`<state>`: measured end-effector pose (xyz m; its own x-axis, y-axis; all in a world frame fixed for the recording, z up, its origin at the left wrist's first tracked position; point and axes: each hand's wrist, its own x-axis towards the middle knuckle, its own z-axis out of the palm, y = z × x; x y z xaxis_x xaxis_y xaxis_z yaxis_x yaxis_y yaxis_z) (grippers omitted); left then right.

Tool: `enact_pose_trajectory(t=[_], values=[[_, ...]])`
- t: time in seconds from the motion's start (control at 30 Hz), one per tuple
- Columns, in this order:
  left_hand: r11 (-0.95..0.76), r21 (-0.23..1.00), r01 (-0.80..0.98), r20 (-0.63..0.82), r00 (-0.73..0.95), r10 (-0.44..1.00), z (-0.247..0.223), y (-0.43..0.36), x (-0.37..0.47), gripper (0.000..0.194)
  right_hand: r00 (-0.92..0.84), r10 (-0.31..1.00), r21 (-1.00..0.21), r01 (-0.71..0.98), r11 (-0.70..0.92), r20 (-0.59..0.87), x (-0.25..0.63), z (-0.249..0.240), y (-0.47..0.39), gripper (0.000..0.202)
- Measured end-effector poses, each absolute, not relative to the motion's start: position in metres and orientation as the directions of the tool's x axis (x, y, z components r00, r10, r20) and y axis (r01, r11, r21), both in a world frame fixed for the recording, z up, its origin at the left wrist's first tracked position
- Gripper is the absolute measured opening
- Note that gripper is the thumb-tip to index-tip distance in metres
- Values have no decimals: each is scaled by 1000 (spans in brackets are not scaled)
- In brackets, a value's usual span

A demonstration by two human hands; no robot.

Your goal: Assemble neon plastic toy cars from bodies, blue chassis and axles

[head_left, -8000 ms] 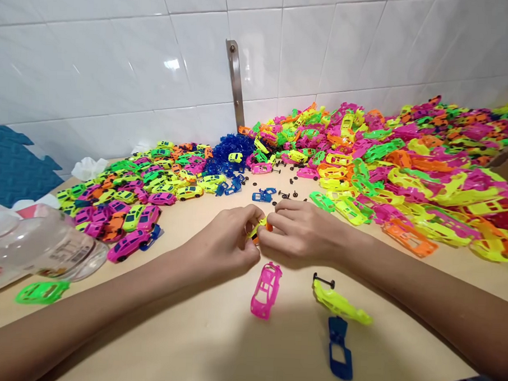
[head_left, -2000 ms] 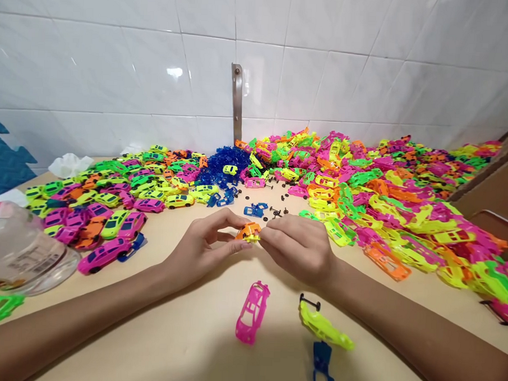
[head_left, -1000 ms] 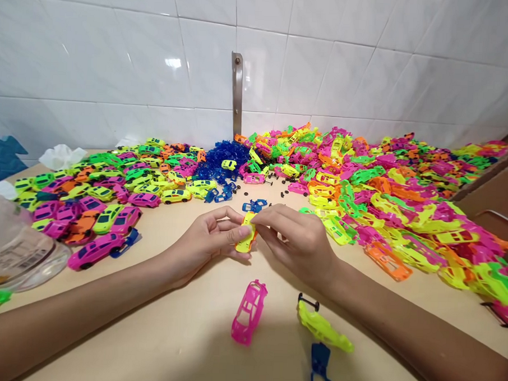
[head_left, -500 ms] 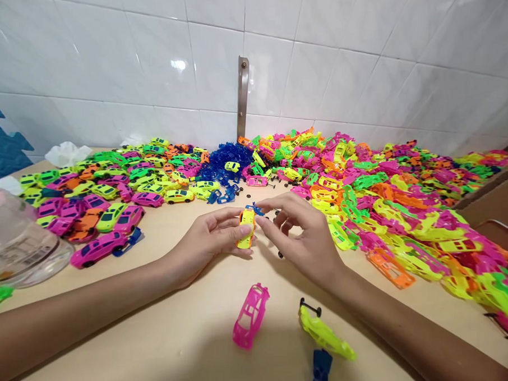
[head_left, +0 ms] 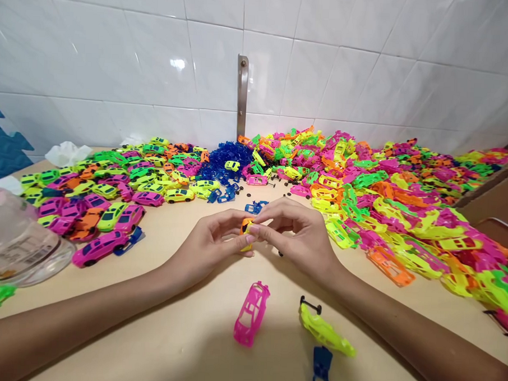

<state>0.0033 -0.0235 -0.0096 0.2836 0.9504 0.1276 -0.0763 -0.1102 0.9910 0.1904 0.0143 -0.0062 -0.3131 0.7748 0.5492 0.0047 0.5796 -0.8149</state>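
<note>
A small orange and yellow toy car is pinched between both hands over the middle of the table. My left hand has its fingers closed around the car's left side. From the right, the thumb and fingertips of my right hand press on the same car, covering much of it. Just behind the hands lies a blue plastic car part. Closer to me are a pink car shell, a yellow car shell with a black wheel axle at its end, and a blue piece.
Many toy cars with blue windows cover the table's left side. Blue parts are heaped at the back. A big pile of coloured shells fills the right, beside a cardboard box. A clear plastic container stands left.
My right hand has closed in on the car, its thumb and fingertips now pressing on it. The car has tilted and more of it is covered.
</note>
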Motion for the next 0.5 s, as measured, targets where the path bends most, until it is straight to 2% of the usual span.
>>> enact_pose_trajectory(t=[0.1,0.17,0.3,0.5], values=[[-144,989,-40,149,291,945,-11,-25,3,34,-340,839,-894,-18,447,426,192,-7,16,28],[-167,986,-7,162,288,944,-11,-27,2,35,-372,842,-910,-17,415,391,193,-7,18,34],[-231,971,53,209,268,940,-11,-31,3,32,-386,789,-862,-34,506,479,195,-4,21,23],[-372,921,113,335,256,907,-10,-36,4,27,-436,730,-836,-107,538,526,196,-2,20,16]])
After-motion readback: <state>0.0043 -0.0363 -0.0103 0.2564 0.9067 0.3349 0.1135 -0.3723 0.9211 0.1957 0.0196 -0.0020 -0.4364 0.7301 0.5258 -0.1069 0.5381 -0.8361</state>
